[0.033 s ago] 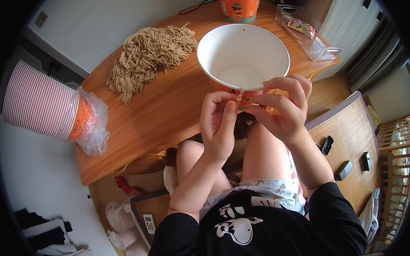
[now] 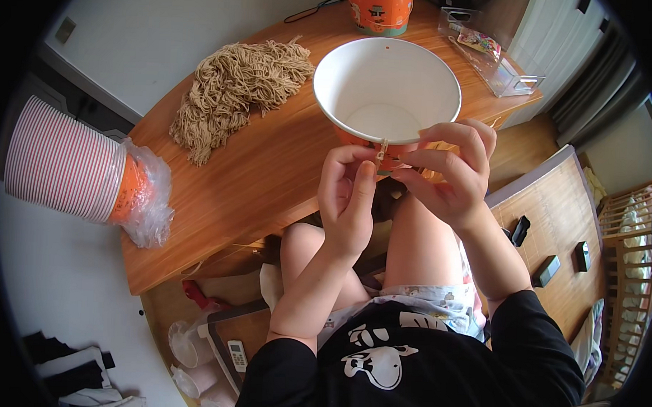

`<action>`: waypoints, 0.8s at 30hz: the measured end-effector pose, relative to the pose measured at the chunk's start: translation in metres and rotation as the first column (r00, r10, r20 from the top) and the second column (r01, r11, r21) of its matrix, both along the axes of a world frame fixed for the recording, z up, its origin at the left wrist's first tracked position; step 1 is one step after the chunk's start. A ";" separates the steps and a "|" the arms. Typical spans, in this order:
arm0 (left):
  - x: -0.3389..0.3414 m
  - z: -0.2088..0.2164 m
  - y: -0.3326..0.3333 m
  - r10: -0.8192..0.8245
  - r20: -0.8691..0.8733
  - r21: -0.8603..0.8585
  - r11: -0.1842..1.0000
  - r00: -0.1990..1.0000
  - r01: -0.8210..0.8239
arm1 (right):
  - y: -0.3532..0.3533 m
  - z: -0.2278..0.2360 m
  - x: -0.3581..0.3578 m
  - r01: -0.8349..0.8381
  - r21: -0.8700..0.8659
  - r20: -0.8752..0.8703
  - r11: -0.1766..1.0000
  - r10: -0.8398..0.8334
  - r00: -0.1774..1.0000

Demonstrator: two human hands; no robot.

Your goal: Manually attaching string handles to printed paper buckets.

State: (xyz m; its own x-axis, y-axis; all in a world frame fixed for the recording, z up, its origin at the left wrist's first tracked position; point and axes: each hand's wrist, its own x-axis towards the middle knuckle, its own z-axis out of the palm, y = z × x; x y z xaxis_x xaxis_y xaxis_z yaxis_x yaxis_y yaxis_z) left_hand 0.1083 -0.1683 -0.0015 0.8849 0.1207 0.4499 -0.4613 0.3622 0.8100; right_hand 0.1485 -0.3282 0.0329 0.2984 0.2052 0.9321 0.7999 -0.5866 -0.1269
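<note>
A large paper bucket (image 2: pixel 387 84), white inside with an orange printed outside, stands at the table's front edge, mouth up and tilted toward me. A thin beige cord (image 2: pixel 381 154) passes through its near wall just below the rim and is looped into a small knot. My left hand (image 2: pixel 349 197) is closed, thumb and forefinger pinching the cord beside the knot. My right hand (image 2: pixel 453 168) is curled on the other side, its thumb and forefinger drawn together at the cord, a finger by the rim. The cord's thin ends are hard to make out between the fingertips.
A heap of beige cords (image 2: pixel 237 85) lies left on the wooden table (image 2: pixel 219 192). Nested striped paper buckets (image 2: pixel 65 158) in plastic wrap lie at the far left. Another orange bucket (image 2: pixel 379 11) and a clear tray (image 2: pixel 499 66) stand behind. A remote control (image 2: pixel 237 355) lies lower left.
</note>
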 end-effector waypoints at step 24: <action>-0.001 0.002 -0.002 0.049 0.059 0.074 0.996 0.997 -0.053 | 0.013 0.001 -0.003 0.063 -0.038 0.030 0.997 -0.062 0.998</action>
State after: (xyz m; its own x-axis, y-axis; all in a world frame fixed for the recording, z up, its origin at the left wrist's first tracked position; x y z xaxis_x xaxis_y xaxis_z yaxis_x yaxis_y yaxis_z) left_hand 0.1071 -0.1700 0.0007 0.8513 0.1286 0.5087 -0.5234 0.2758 0.8062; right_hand 0.1459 -0.3155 0.0339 0.2849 0.2228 0.9323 0.7645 -0.6395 -0.0808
